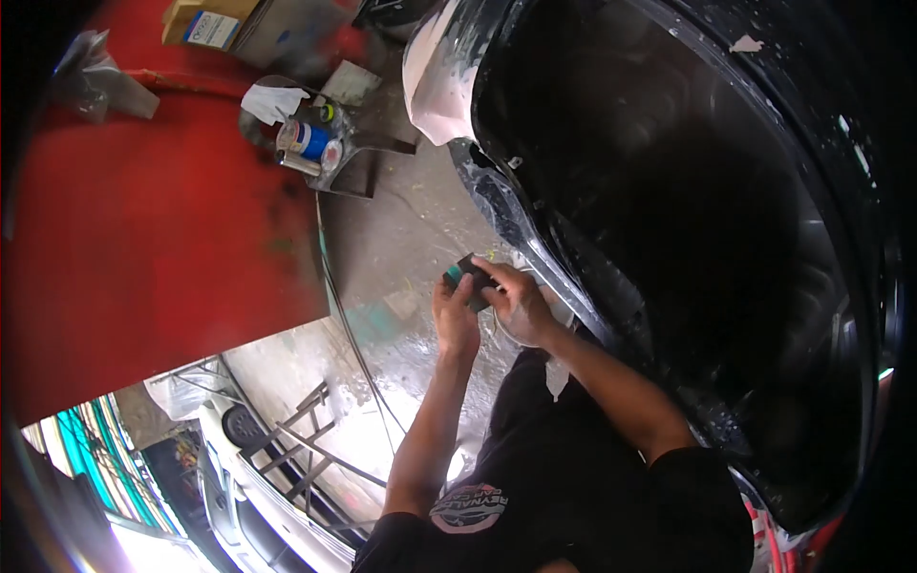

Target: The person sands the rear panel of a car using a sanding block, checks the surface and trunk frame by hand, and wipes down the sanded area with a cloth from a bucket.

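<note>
In front of my body, my left hand (456, 320) and my right hand (521, 301) meet on a small dark block (468, 265) with a teal patch, which looks like a sanding block with paper. My left fingers grip its near side, thumb up. The right hand's index finger stretches along the top while its other fingers curl against it. Fingers partly cover the block. Close beside both hands runs the edge of a black car body panel (506, 205), scuffed grey in places. Behind my right hand, a pale round-rimmed container (564, 307) is partly hidden.
A pinkish filler area (444, 81) covers the panel's upper end. A low stand (355, 162) bears a blue can (310, 140) and a white glove (274, 102). A red wall (153, 239) rises at left. A cable (334, 286) crosses the floor near a metal frame (306, 439).
</note>
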Action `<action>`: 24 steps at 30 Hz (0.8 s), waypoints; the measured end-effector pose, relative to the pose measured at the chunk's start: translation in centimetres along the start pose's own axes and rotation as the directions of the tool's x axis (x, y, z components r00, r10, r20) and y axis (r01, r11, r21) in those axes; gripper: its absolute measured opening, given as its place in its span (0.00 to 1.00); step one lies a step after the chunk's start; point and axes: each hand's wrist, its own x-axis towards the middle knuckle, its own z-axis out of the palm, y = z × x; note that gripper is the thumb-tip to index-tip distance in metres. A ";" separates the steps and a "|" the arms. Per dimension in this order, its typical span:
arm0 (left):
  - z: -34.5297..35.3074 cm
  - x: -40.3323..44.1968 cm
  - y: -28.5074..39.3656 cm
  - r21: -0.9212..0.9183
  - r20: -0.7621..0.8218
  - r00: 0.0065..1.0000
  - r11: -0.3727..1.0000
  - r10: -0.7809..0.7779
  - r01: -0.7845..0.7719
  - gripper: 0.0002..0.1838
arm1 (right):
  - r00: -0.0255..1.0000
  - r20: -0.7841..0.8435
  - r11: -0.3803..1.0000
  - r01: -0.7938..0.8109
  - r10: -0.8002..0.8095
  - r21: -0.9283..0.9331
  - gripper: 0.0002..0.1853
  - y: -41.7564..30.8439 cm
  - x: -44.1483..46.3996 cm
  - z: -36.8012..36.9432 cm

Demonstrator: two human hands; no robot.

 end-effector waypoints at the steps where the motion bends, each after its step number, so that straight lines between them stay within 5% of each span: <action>1: 1.5 -0.8 1.0 -0.057 -0.051 0.999 0.998 0.004 -0.007 0.21 | 1.000 -0.021 0.999 -0.019 0.019 0.027 0.30 0.2 0.2 -0.5; 6: 3.0 -2.0 4.4 0.228 -0.121 0.990 0.973 0.070 -0.041 0.18 | 0.998 -0.008 0.992 0.065 -0.066 -0.111 0.28 -1.9 1.2 -1.0; 7: 2.5 -1.7 5.1 0.300 -0.123 0.989 0.953 0.081 -0.040 0.18 | 0.991 -0.020 0.932 0.116 -0.131 -0.342 0.28 -2.3 1.3 0.1; 11: -0.6 1.1 5.7 0.452 -0.028 0.986 0.882 0.164 -0.134 0.16 | 0.996 0.083 0.877 0.014 0.030 -0.479 0.41 -6.1 1.9 2.4; 14: -0.3 2.0 8.1 0.474 0.021 0.982 0.863 0.190 -0.177 0.16 | 0.961 -0.090 0.674 0.116 -0.262 -0.730 0.39 -3.2 2.5 6.1; 19: -1.6 6.0 11.4 0.637 0.230 0.907 0.649 0.354 -0.415 0.19 | 0.925 -0.212 0.597 0.019 -0.315 -0.802 0.36 -6.3 5.4 9.9; 24: -0.3 7.6 15.1 0.477 0.427 0.898 0.816 0.109 -0.325 0.21 | 0.853 -0.398 0.725 -0.035 -0.336 -0.688 0.33 -5.9 7.7 9.8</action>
